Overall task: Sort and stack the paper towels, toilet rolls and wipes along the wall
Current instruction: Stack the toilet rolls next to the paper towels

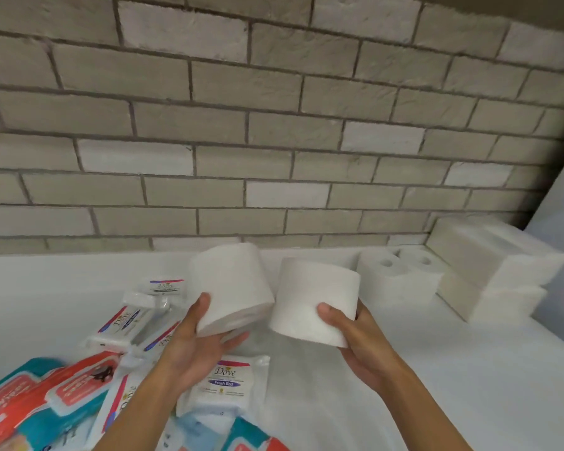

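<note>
My left hand grips one toilet roll, right hand a second roll; towels, rolls stacked at two o'clock, wipes unsorted at seven.

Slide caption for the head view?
Left hand grips one white toilet roll, right hand a second roll, over the white counter; upright rolls and stacked white paper towels by the grey brick wall.
</note>
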`<state>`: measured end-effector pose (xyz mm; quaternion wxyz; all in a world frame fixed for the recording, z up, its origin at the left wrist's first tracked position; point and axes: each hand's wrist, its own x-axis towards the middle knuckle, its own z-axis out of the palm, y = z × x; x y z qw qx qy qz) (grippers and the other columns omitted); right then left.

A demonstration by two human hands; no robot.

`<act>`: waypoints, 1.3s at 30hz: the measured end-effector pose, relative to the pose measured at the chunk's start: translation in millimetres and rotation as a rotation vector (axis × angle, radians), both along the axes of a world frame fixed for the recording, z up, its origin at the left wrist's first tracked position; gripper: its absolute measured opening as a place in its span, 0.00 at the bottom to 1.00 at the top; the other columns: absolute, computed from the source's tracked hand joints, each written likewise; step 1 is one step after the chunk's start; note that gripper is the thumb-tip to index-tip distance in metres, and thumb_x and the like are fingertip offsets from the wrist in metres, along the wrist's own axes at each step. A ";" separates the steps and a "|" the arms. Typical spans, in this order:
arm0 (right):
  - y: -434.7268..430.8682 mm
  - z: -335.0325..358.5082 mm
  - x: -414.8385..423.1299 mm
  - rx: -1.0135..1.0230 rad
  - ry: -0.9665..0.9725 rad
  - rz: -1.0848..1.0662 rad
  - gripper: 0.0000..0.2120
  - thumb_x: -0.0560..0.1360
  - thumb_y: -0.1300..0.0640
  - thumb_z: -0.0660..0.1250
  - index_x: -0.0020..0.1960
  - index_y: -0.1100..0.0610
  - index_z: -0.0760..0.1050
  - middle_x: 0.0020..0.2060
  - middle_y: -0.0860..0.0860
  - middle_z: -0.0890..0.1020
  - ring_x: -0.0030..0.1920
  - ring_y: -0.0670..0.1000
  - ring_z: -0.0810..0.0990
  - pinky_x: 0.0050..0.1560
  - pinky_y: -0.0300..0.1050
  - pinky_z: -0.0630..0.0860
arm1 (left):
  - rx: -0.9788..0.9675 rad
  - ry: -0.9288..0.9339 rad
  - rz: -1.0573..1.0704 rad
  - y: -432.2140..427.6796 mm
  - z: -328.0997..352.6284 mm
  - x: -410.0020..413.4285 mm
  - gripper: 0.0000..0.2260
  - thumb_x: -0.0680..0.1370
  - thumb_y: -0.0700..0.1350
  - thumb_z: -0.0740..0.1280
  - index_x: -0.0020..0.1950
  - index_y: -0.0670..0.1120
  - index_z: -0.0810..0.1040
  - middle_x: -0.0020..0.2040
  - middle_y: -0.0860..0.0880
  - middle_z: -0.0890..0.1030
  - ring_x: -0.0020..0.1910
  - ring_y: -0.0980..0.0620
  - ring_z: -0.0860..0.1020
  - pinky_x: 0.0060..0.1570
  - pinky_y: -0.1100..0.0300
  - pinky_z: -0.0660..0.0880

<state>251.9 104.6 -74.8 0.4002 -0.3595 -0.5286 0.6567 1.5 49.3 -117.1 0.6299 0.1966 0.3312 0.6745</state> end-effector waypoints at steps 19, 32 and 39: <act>67.0 -9.9 152.1 0.012 -0.132 -0.313 0.46 0.52 0.44 0.84 0.66 0.50 0.70 0.57 0.48 0.82 0.56 0.50 0.82 0.57 0.51 0.80 | 0.006 0.341 0.022 103.3 20.6 126.8 0.34 0.53 0.50 0.77 0.58 0.48 0.77 0.54 0.48 0.82 0.56 0.45 0.78 0.51 0.48 0.75; 184.0 8.1 214.4 0.230 -0.278 -0.688 0.48 0.56 0.48 0.84 0.68 0.53 0.63 0.58 0.47 0.76 0.57 0.50 0.78 0.54 0.45 0.78 | 0.013 0.687 0.351 183.7 42.1 231.7 0.50 0.59 0.40 0.83 0.75 0.52 0.61 0.62 0.52 0.74 0.57 0.52 0.75 0.52 0.58 0.74; 236.8 -7.2 216.0 0.400 -0.316 -0.806 0.53 0.52 0.45 0.85 0.70 0.54 0.63 0.63 0.48 0.73 0.62 0.48 0.74 0.65 0.46 0.74 | 0.064 0.804 0.381 230.0 33.6 266.0 0.47 0.60 0.41 0.83 0.72 0.53 0.61 0.61 0.53 0.73 0.59 0.51 0.74 0.52 0.59 0.76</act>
